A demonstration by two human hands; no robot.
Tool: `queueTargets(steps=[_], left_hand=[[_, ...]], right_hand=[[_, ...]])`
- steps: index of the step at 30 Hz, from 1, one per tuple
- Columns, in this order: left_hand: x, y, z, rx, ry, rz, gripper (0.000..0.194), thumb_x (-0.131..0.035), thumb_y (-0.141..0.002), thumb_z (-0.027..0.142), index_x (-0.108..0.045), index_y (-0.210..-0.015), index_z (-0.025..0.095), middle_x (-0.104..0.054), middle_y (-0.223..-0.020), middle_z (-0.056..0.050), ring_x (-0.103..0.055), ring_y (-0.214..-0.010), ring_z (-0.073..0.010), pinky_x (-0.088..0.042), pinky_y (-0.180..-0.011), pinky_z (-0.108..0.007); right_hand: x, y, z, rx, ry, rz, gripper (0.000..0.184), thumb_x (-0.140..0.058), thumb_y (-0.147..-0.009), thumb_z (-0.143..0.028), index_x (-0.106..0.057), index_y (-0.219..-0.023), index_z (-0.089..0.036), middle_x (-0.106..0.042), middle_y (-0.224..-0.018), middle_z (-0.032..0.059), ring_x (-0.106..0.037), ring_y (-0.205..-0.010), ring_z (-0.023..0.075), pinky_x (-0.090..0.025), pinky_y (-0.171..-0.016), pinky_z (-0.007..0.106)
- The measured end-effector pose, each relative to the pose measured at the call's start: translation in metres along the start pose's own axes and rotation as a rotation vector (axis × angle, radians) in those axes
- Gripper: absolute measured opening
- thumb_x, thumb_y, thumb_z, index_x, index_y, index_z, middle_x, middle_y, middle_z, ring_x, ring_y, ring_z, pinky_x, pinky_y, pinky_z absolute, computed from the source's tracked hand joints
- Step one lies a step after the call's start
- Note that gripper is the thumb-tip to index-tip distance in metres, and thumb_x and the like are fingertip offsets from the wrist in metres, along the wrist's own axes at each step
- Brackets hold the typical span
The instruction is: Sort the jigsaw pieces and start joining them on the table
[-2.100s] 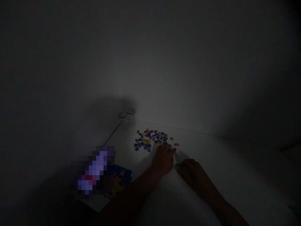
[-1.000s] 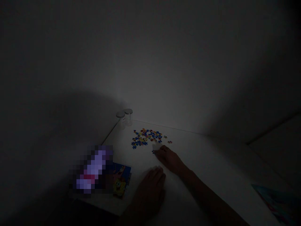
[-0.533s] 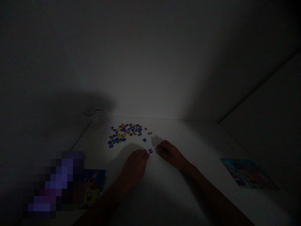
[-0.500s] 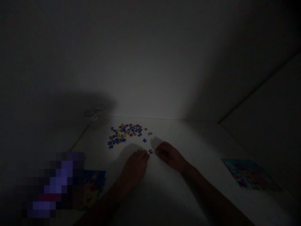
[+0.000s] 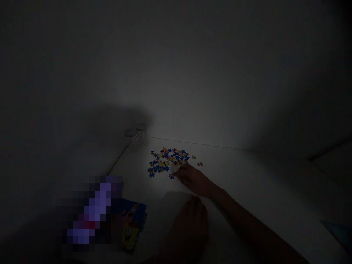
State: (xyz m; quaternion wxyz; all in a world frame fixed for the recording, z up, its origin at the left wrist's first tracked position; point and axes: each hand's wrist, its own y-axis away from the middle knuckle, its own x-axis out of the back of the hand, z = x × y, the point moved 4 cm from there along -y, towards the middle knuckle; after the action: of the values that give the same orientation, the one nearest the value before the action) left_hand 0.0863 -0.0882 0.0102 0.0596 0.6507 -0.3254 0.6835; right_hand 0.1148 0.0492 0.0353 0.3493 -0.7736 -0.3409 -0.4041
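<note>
Thumb and fingertips of my right hand (image 5: 194,179) are closed at a small blue-and-pink jigsaw piece (image 5: 172,176), just in front of the loose pile. The hand covers part of the white table there. My left hand (image 5: 189,220) is nearer to me, below the right forearm, with its fingers curled together and pointing down. Its fingertips are dark, and I cannot see whether anything is between them. Beyond the right hand lies a heap of jigsaw pieces (image 5: 165,161), mostly blue and yellow. Two stray pieces, one of them pink and blue (image 5: 200,164), lie to its right.
Two clear containers with pale lids (image 5: 141,127) stand at the back left, by the wall. A blue picture box (image 5: 133,223) with a yellow cartoon figure lies at lower left, beside a pixelated purple area. A teal picture sheet (image 5: 338,231) shows at the right edge.
The view has turned left, so the scene shifts right. My right hand has moved left to the pile with the jigsaw piece; my left hand has drawn back towards me.
</note>
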Motion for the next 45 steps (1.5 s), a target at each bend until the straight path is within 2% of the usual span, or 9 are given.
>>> queueTargets(steps=[4, 7, 11, 16, 20, 26, 34, 39, 45], left_hand=[[-0.009, -0.001, -0.003, 0.034, 0.192, 0.035, 0.045, -0.037, -0.096, 0.031, -0.048, -0.133, 0.009, -0.051, -0.140, -0.012, -0.044, -0.131, -0.0239, -0.037, -0.110, -0.034], [-0.012, 0.002, -0.009, 0.083, 0.314, 0.044, 0.043, -0.037, -0.095, 0.028, -0.047, -0.134, 0.011, -0.050, -0.142, -0.009, -0.042, -0.133, -0.0212, -0.034, -0.113, -0.032], [-0.010, 0.000, -0.013, 0.081, 0.384, 0.000, 0.036, -0.046, -0.091, 0.022, -0.054, -0.124, 0.011, -0.056, -0.135, -0.009, -0.047, -0.126, -0.0207, -0.039, -0.108, -0.031], [-0.014, -0.009, -0.015, 0.119, 0.375, -0.018, 0.027, -0.051, -0.087, 0.016, -0.058, -0.114, 0.016, -0.063, -0.117, -0.005, -0.055, -0.106, -0.0198, -0.047, -0.091, -0.033], [-0.017, -0.012, -0.020, 0.174, 0.361, -0.033, 0.024, -0.050, -0.088, 0.015, -0.061, -0.109, 0.017, -0.064, -0.113, -0.004, -0.055, -0.100, -0.0198, -0.047, -0.088, -0.034], [-0.011, -0.010, -0.049, 0.332, 0.369, -0.089, 0.031, -0.047, -0.088, 0.011, -0.063, -0.112, 0.020, -0.064, -0.115, -0.003, -0.054, -0.105, -0.0204, -0.044, -0.093, -0.036], [-0.004, -0.011, -0.084, 0.541, 0.337, 0.037, 0.029, -0.043, -0.091, 0.010, -0.066, -0.106, 0.020, -0.063, -0.114, -0.007, -0.053, -0.111, -0.0223, -0.037, -0.105, -0.045], [-0.002, -0.012, -0.084, 0.580, 0.323, 0.059, 0.034, -0.039, -0.091, 0.010, -0.062, -0.115, 0.017, -0.062, -0.111, -0.009, -0.053, -0.109, -0.0238, -0.044, -0.098, -0.045], [-0.002, -0.013, -0.082, 0.525, 0.348, 0.028, 0.033, -0.042, -0.094, 0.016, -0.060, -0.121, 0.021, -0.062, -0.112, -0.006, -0.054, -0.108, -0.0204, -0.043, -0.101, -0.041]], right_hand=[[-0.005, -0.028, 0.005, -0.111, 0.152, -0.050, 0.032, -0.044, -0.095, -0.021, -0.065, -0.119, -0.023, -0.065, -0.109, 0.0102, -0.062, -0.094, 0.0215, -0.048, -0.079, 0.032], [-0.004, -0.028, 0.008, -0.111, 0.275, -0.088, 0.032, -0.043, -0.097, -0.027, -0.064, -0.120, -0.023, -0.066, -0.103, 0.0105, -0.063, -0.090, 0.0224, -0.048, -0.076, 0.032], [0.004, -0.011, 0.016, -0.123, 0.331, -0.036, 0.031, -0.043, -0.098, -0.032, -0.066, -0.114, -0.022, -0.066, -0.107, 0.0110, -0.061, -0.097, 0.0241, -0.049, -0.081, 0.035], [-0.003, -0.013, 0.014, -0.060, 0.234, 0.041, 0.036, -0.046, -0.097, -0.031, -0.058, -0.129, -0.022, -0.063, -0.111, 0.0118, -0.060, -0.101, 0.0229, -0.049, -0.086, 0.036], [-0.007, -0.019, 0.012, -0.049, 0.218, 0.033, 0.025, -0.051, -0.094, -0.026, -0.068, -0.111, -0.020, -0.064, -0.103, 0.0114, -0.060, -0.098, 0.0234, -0.048, -0.085, 0.036], [0.003, 0.023, 0.026, -0.125, 0.207, 0.076, 0.020, -0.051, -0.094, -0.026, -0.067, -0.103, -0.020, -0.065, -0.104, 0.0104, -0.060, -0.097, 0.0227, -0.049, -0.085, 0.036], [0.007, 0.043, 0.042, -0.336, 0.181, 0.249, 0.022, -0.049, -0.094, -0.028, -0.069, -0.101, -0.020, -0.066, -0.102, 0.0083, -0.061, -0.098, 0.0208, -0.050, -0.089, 0.035], [0.012, 0.043, 0.044, -0.253, 0.124, 0.208, 0.021, -0.052, -0.092, -0.026, -0.068, -0.103, -0.020, -0.065, -0.101, 0.0085, -0.059, -0.100, 0.0215, -0.049, -0.090, 0.037], [0.013, 0.059, 0.011, -0.174, 0.012, 0.150, 0.013, -0.052, -0.091, -0.023, -0.065, -0.093, -0.021, -0.065, -0.102, 0.0085, -0.058, -0.099, 0.0221, -0.048, -0.089, 0.039]])
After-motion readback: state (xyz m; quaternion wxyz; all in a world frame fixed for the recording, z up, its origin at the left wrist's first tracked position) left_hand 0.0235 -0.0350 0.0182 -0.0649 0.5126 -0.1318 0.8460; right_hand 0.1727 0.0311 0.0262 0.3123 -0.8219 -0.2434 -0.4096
